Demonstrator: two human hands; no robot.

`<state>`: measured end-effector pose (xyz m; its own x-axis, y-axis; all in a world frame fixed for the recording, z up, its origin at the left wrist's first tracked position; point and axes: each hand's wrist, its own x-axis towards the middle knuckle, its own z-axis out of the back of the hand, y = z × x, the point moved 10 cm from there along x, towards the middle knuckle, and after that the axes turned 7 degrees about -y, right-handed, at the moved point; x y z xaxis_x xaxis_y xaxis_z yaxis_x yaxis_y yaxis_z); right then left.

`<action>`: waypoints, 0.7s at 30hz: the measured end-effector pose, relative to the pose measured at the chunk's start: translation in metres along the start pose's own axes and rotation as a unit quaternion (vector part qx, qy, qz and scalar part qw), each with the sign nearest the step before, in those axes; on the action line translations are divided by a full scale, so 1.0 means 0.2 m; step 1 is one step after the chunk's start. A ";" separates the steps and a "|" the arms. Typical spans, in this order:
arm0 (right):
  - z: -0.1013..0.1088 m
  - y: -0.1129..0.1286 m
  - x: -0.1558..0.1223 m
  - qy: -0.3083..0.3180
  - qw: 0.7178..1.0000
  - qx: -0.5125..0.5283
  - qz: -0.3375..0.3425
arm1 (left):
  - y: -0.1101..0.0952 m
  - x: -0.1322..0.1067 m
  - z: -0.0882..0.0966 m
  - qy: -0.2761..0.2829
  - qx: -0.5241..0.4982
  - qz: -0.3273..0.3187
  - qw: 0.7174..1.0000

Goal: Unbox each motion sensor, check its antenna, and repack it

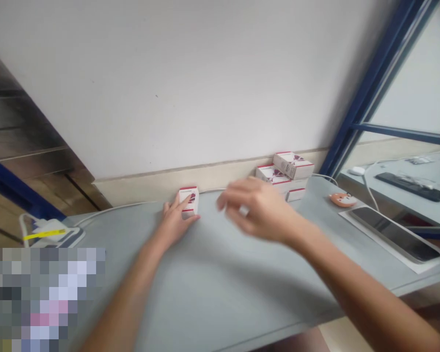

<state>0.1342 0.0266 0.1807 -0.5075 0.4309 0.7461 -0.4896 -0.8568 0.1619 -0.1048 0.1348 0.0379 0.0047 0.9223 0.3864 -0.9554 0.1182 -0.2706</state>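
Observation:
A small white carton with red edges stands on the grey table near the wall. My left hand is closed around it, with fingers over its left side and front and the thumb low at its right. Raised above the table to the right, my right hand is blurred by motion. Its fingers are bent and apart from the thumb, a gap shows between them, and no object is visible in it. Behind that hand, several similar cartons are stacked against the wall, partly hidden by it.
On the right, a dark phone lies on a white sheet, beside an orange animal-faced item. A mirror in a blue frame stands there. A white power strip with a cable is at left. Pixelation covers the lower left.

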 end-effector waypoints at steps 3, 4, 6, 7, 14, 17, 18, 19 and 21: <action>0.04 -0.50 -0.10 0.009 0.970 -0.190 -0.153 | -0.03 -0.01 -0.01 0.012 0.000 -0.011 1.000; 0.03 -0.63 -0.15 0.027 0.956 -0.243 -0.165 | -0.05 -0.01 -0.01 0.013 0.000 -0.010 1.000; -0.01 -0.80 -0.26 0.057 0.937 -0.301 -0.165 | -0.07 -0.02 -0.01 0.005 0.013 -0.006 1.000; -0.04 -0.86 -0.31 0.063 0.932 -0.316 -0.165 | -0.09 -0.04 0.00 0.000 0.025 -0.007 1.000; -0.08 -0.90 -0.46 0.055 0.933 -0.305 -0.181 | -0.36 -0.11 0.09 -0.076 0.088 -0.088 0.989; -0.06 -0.91 -0.45 0.051 0.937 -0.290 -0.190 | -0.46 -0.14 0.12 -0.107 0.050 -0.099 0.988; -0.05 -0.91 -0.45 0.047 0.937 -0.287 -0.193 | -0.49 -0.15 0.12 -0.113 0.035 -0.107 0.987; -0.04 -0.91 -0.45 0.042 0.938 -0.283 -0.196 | -0.51 -0.16 0.13 -0.119 0.020 -0.116 0.986; -0.02 -0.90 -0.45 0.025 0.939 -0.275 -0.204 | -0.55 -0.18 0.13 -0.122 -0.009 -0.133 0.984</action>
<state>0.2653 0.1442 0.0826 -0.2233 0.7160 0.6615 -0.9360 -0.3469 0.0595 -0.0073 0.0783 0.0772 0.1808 0.7429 0.6445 -0.9248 0.3514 -0.1457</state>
